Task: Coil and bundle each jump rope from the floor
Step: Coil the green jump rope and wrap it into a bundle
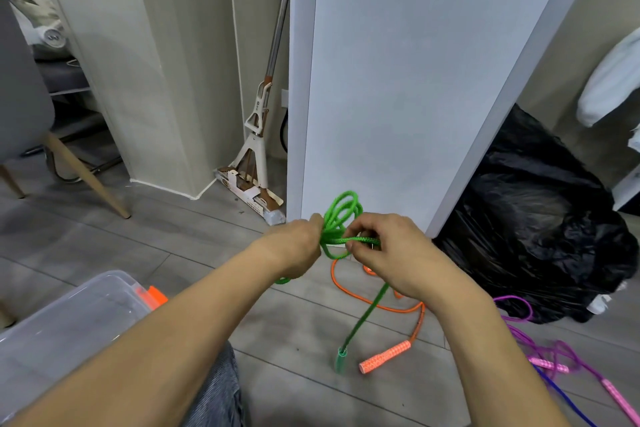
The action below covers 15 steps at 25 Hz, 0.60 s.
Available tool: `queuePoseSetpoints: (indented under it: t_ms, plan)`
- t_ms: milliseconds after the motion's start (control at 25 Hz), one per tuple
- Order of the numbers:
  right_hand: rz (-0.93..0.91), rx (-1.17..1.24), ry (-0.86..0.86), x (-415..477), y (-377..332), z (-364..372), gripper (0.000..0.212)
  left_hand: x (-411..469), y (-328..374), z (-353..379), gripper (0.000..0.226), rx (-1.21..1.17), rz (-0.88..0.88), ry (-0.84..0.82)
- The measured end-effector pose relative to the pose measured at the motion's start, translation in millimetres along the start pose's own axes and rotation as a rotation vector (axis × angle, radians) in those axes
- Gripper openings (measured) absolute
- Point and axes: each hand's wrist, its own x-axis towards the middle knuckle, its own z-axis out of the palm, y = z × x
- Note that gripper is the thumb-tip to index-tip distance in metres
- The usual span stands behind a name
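Grey plank flooring (104, 236) runs up to a glossy white cabinet panel (398, 80). Above the floor, the left hand (294, 246) grips a bunch of loops of the green jump rope (341, 211), and the right hand (391, 253) pinches a strand laid across the bunch. From under the right hand the rope's green handle (341, 359) hangs toward the floor, just beside the orange jump rope (384, 355) lying there. Farther right lie a purple jump rope (550, 364) with pink handles and a black bin bag (536, 218). At near left sits a clear storage box (69, 315).
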Motion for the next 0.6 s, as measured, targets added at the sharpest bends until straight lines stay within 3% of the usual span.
queuePoseSetpoints:
  t_ms: [160, 280, 360, 480, 560, 600]
  plan:
    - [-0.095, -0.049, 0.101, -4.5, -1.9, -14.1, 0.005, -8.5, 9.0, -4.5, 0.025, 0.29, 0.203, -0.004]
    - [-0.046, 0.226, 0.143, -5.5, 2.9, -23.3, 0.009, -19.0, 16.8, -15.6, 0.019, 0.265, 0.37, -0.04]
    - [0.026, 0.502, 0.071, -4.3, 11.6, -29.1, 0.01, -28.4, 25.3, -23.2, 0.006, -0.041, 0.437, -0.05]
    - [0.158, 0.89, -0.022, 0.8, 37.2, -32.9, 0.016, -39.8, 41.2, -33.8, 0.004, -0.644, 0.385, -0.061]
    - [0.17, 1.014, -0.038, 3.3, 44.3, -29.3, 0.024, -41.9, 45.6, -35.4, 0.006, -0.966, 0.357, -0.002]
    - [0.181, 1.054, -0.029, 4.5, 46.0, -25.4, 0.018, -40.4, 45.1, -35.0, 0.012, -1.086, 0.331, 0.023]
